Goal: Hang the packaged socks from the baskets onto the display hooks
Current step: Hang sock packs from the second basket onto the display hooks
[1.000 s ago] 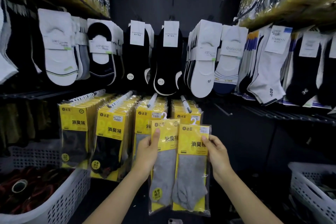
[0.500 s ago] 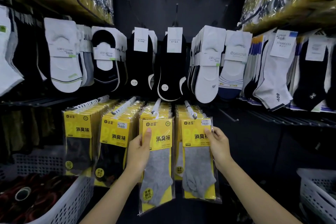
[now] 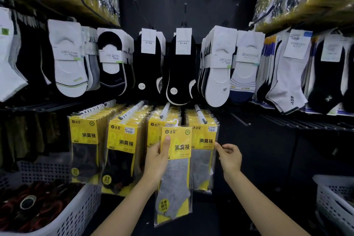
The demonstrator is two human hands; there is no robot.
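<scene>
A flat, glossy clear-film held pack (image 3: 176, 168) is gripped by the left hand (image 3: 156, 161). The thumb is laid straight up the yellow card header; the other fingers are curled behind the film, mostly out of sight. The pack is a tall rectangle w/ a soft grey knit sock showing thru the lower film, a round yellow sticker near the bottom and a small white plastic hanger (image 3: 175, 121) at the top edge. It is carried upright w/ a slight tilt, in front of the rack and not on any hook. The hanger is seen near the tip of the third hook (image 3: 164, 110), not over it.

Just right of the held pack, and partly overlapped by it, a hung pack (image 3: 204, 151) of the same kind is carried on the fourth hook (image 3: 199, 114).

Right of that, the right hand (image 3: 229, 157) is seen w/ fingers loosely curled, thumb & index a little apart. The index tip is at the film edge of the hung pack; contact can't be told. Nothing is gripped.

Left of the held pack, two dense rows of packs (image 3: 120, 151) w/ dark socks are hung on white-sleeved rods.

Above it, loose socks (image 3: 218, 67) in paper bands are hung, white & black.

Down-left of it a white perforated plastic left basket (image 3: 76, 214) is seen w/ dark reddish contents. Down-right, a corner of a similar right basket (image 3: 333, 197) is seen.
</scene>
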